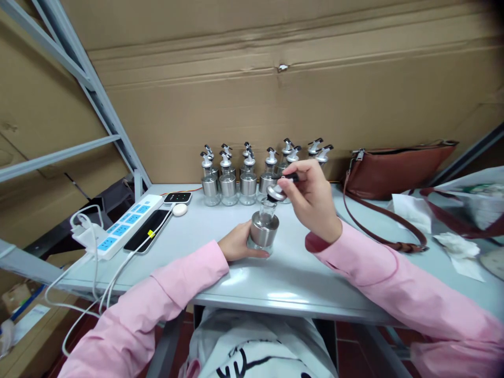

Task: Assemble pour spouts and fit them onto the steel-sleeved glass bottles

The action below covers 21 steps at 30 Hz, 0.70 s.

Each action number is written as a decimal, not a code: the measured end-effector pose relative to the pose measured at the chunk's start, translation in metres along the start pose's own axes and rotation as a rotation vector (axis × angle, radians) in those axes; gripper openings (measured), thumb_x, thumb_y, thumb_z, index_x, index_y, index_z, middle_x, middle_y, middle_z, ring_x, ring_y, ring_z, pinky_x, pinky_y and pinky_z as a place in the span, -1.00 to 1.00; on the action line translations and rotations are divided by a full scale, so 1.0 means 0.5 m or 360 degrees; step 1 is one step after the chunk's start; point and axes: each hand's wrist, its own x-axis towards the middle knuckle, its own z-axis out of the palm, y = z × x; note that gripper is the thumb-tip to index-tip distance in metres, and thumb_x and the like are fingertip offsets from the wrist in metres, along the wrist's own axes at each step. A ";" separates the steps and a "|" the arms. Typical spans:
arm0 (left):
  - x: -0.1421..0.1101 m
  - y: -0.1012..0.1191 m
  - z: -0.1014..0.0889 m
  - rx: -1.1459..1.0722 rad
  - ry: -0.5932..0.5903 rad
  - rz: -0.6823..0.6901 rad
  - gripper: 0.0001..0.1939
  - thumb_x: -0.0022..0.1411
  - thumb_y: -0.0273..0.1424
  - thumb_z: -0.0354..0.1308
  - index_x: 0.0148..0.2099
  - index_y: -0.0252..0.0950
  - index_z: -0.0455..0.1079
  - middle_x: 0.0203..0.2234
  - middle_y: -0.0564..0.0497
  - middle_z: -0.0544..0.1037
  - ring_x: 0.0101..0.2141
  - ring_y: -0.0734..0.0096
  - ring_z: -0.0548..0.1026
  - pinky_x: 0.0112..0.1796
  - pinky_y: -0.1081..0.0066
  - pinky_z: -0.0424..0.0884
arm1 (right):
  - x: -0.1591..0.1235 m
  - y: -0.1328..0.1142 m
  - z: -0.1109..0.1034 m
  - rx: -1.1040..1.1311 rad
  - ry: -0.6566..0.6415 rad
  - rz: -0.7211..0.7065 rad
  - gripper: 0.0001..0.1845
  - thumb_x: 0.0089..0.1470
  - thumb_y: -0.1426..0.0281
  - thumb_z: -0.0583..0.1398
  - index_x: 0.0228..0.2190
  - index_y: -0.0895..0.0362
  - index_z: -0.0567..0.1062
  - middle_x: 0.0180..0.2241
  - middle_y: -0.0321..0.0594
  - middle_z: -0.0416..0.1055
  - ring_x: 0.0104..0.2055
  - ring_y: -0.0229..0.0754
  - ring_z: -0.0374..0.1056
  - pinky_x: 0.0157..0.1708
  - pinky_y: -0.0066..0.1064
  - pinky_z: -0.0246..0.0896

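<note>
A glass oil bottle (264,229) with a brushed steel sleeve stands near the front of the grey table. My left hand (239,242) is wrapped round its lower part from the left. Between the thumb and fingers of my right hand (313,197) is a silver and black pourer top (276,192), tilted at the bottle's neck. Whether its stopper sits inside the neck or just above it, I cannot tell. Behind, several similar bottles (248,185) stand in rows with pourer tops on; my right hand hides some of them.
On the left lie a power strip (126,226) with white cables, a black phone (147,231), a small black device (178,197) and a white round object (180,209). A brown bag (397,170) and crumpled tissues (459,247) are on the right. Cardboard (220,105) walls the back.
</note>
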 end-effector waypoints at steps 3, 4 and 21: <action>0.001 0.001 -0.001 -0.0008 -0.0003 0.0024 -0.37 -0.13 -0.19 0.36 -0.04 -0.35 0.28 -0.16 -0.11 0.46 -0.12 0.14 0.40 -0.07 0.21 0.30 | 0.000 0.012 0.004 -0.0053 -0.0053 -0.0051 -0.80 0.10 0.22 0.14 -0.34 0.08 0.30 -0.54 -0.39 0.21 -0.60 -0.37 0.17 -0.61 -0.50 0.09; 0.001 0.001 -0.001 -0.0009 -0.0007 0.0028 -0.38 -0.13 -0.19 0.36 -0.04 -0.35 0.28 -0.17 -0.11 0.46 -0.12 0.14 0.40 -0.07 0.21 0.30 | 0.001 0.015 0.004 -0.0095 -0.0071 -0.0071 -0.80 0.09 0.21 0.15 -0.36 0.09 0.31 -0.56 -0.39 0.21 -0.60 -0.37 0.16 -0.61 -0.50 0.08; 0.003 0.008 -0.002 -0.0015 -0.0045 0.0061 -0.44 -0.11 -0.21 0.36 -0.10 -0.34 0.30 -0.15 -0.10 0.45 -0.10 0.14 0.39 -0.06 0.22 0.29 | 0.019 0.008 -0.018 -0.0401 -0.0531 -0.0243 -0.72 0.23 0.30 -0.06 -0.31 0.11 0.40 -0.49 -0.29 0.46 -0.56 -0.34 0.31 -0.53 -0.52 0.13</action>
